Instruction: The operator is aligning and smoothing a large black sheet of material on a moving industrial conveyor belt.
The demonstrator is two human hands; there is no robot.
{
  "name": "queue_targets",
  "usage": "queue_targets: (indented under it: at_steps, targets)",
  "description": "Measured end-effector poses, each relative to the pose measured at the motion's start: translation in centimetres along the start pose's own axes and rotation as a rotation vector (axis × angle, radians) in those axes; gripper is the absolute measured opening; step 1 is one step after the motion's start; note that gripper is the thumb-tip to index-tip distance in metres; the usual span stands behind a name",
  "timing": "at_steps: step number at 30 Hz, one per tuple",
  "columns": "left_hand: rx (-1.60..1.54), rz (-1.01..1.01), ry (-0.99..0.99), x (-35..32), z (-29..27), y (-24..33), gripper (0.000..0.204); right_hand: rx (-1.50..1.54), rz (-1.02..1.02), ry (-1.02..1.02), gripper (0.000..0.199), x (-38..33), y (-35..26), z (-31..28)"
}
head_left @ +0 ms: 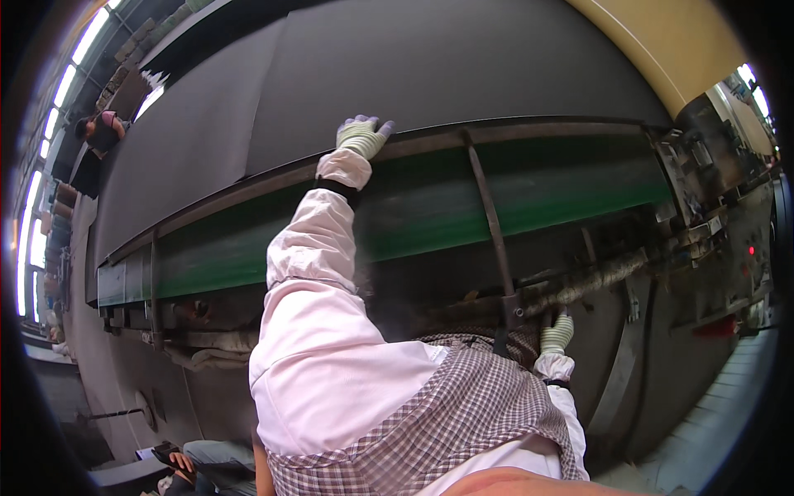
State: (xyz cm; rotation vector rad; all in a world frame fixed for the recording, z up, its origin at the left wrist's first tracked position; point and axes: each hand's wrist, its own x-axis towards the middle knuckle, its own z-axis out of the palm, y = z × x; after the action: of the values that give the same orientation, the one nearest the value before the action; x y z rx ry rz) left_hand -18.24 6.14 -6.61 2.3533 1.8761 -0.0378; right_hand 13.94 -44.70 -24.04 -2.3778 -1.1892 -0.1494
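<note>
My left hand (361,137), in a pale striped glove with grey fingertips, is at the near edge of a large dark grey sheet (447,70). Its fingers are a little apart and rest over the metal rail (430,142) and the sheet's edge, gripping nothing that I can see. Lower down, my right hand (559,332), gloved alike, hangs beside a wrapped bar (591,281) under the machine's frame. Its fingers are small and partly hidden, so their hold is unclear. Between rail and bar runs a green belt (546,211).
A slanting metal strut (490,211) crosses the belt in front of me. A large tan roll or cover (662,41) curves at the upper right. Machine parts with a red light (751,250) stand at the right. One person (101,132) is at the far left; another sits at the lower left.
</note>
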Motion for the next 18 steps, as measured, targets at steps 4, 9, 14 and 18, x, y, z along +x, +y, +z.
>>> queue_targets:
  at_steps: [4, 9, 14, 18]
  targets:
    - [0.088, -0.149, 0.262, 0.2, 0.0, -5.6, 0.073, -0.047, 0.032, -0.045, 0.032, -0.4, 0.8, 0.5]
    - [0.04, -0.271, 0.031, 0.5, -0.1, -11.8, 0.08, 0.012, 0.011, -0.046, 0.03, 0.1, 0.1, 0.1]
    - [-0.055, -0.138, -0.103, 1.1, -0.1, -7.8, 0.08, 0.029, 0.012, -0.034, 0.027, 0.4, -1.1, -0.9]
    - [-0.015, -0.12, -0.14, 1.0, -0.8, -1.5, 0.073, 0.092, -0.004, -0.045, 0.024, 0.5, -1.2, -1.2]
